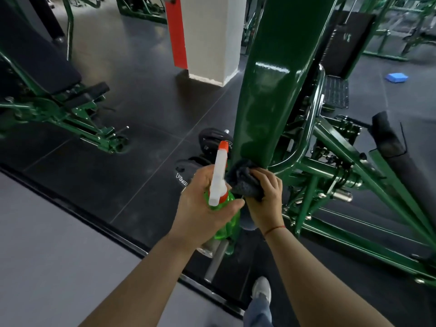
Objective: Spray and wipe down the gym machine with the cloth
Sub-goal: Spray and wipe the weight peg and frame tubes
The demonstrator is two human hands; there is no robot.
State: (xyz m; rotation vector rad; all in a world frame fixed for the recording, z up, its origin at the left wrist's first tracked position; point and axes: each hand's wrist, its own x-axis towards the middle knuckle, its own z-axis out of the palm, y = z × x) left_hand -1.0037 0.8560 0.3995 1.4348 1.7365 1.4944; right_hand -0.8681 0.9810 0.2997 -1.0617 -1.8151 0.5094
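Observation:
The gym machine's wide glossy green upright beam (273, 95) runs from the top of the view down to the middle. My right hand (265, 199) grips a dark grey cloth (245, 180) and presses it against the lower end of that beam. My left hand (203, 204) holds a green spray bottle (224, 223) by its neck. The bottle's white trigger head with an orange nozzle (223, 147) points up and away, just left of the cloth.
Green frame tubes (354, 185) and a black padded roller (389, 142) lie to the right. Weight plates (212, 140) sit on the dark floor behind the bottle. Another green machine (59, 97) stands at left, a white pillar (207, 38) behind, a blue object (396, 77) far right.

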